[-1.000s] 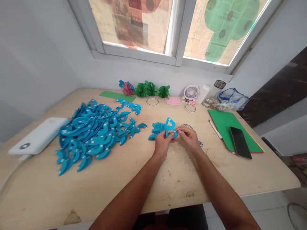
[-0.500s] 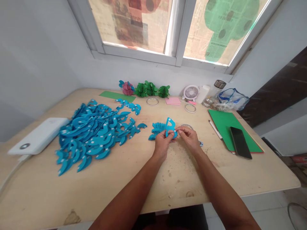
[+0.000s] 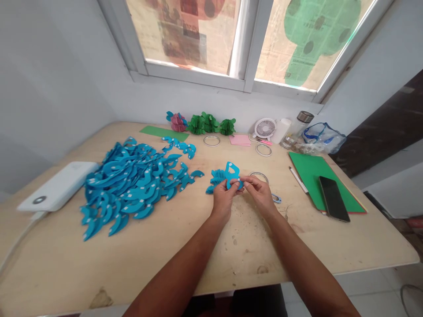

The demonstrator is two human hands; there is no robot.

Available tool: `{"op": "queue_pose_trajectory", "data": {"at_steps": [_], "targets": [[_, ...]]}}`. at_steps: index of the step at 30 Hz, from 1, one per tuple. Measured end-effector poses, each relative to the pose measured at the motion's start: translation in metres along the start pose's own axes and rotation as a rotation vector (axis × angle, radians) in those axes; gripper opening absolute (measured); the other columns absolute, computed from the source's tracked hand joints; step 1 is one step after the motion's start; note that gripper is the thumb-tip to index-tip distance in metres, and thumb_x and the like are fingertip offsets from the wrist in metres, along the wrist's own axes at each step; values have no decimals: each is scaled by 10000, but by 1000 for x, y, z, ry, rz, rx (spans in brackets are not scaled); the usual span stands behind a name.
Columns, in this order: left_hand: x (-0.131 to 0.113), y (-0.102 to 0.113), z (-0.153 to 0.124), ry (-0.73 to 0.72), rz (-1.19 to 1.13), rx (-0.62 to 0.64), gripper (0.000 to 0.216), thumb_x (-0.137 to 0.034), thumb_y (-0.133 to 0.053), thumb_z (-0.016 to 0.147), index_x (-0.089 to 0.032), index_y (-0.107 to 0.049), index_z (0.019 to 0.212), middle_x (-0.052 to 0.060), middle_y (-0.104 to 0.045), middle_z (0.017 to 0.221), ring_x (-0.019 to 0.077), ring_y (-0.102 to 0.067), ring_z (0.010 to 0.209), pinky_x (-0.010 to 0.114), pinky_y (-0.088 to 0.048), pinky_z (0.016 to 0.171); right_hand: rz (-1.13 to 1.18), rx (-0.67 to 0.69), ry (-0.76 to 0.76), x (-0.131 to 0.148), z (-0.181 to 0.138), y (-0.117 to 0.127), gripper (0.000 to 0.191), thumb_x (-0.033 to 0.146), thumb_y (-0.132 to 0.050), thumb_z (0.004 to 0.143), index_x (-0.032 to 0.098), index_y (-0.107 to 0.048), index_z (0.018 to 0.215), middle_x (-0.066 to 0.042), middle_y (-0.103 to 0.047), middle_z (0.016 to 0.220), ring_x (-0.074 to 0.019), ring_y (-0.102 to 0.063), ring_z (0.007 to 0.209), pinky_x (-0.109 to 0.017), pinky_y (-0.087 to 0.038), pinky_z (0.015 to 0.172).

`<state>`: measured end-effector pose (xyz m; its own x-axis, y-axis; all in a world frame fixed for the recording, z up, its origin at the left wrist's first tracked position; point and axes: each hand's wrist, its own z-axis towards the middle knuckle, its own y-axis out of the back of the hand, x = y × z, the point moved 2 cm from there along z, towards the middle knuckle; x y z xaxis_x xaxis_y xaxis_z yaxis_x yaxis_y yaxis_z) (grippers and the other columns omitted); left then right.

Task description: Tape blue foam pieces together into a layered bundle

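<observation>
My left hand pinches a curved blue paper cutout with small white squares on it, near the middle of the table. At the cutout's right edge, the fingertips of my right hand are pressed together by one white square; whether they hold a small piece there is too small to tell. Just behind my left hand lies a stack of folded blue paper pieces, partly covered by the hand. To the left spreads a big heap of similar blue paper cutouts, many bearing white squares.
A white power bank with a cable lies far left. Along the wall stand green paper figures, a small fan and a glass bottle. Tape rolls lie nearby. A phone rests on green paper at right.
My hands stay together at the blue cutout, with only a slight shift of the right fingers. The whole view has moved a little.
</observation>
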<state>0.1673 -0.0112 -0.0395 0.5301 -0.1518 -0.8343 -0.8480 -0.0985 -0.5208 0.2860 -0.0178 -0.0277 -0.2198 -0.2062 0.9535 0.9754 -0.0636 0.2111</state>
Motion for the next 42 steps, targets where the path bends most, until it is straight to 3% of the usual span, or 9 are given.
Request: {"op": "queue_pose_trajectory", "data": {"at_steps": [21,32,42], "targets": [[-2,0,0,20,-135,-11,259,-236,-742,518,-141,-572,687,-11,-602,680,116,-590,637,273,-495,657,-58,49,104,8,-1,-2,250,346,-531,811,255,-675,995,-61,-643,1018,-208,-567,979,-339,-471,792],[-6,2,2,84,-179,34,259,-249,-753,525,-141,-635,729,21,-644,713,122,-582,641,263,-492,605,-59,21,141,7,-1,3,231,346,-521,826,260,-694,953,-57,-651,981,-199,-570,963,-346,-443,850],[-8,3,1,82,-122,-8,280,-255,-776,489,-130,-643,701,35,-664,708,132,-593,626,253,-476,566,-60,12,134,4,0,3,227,327,-523,821,258,-693,954,-57,-655,962,-206,-570,938,-332,-449,789]]}}
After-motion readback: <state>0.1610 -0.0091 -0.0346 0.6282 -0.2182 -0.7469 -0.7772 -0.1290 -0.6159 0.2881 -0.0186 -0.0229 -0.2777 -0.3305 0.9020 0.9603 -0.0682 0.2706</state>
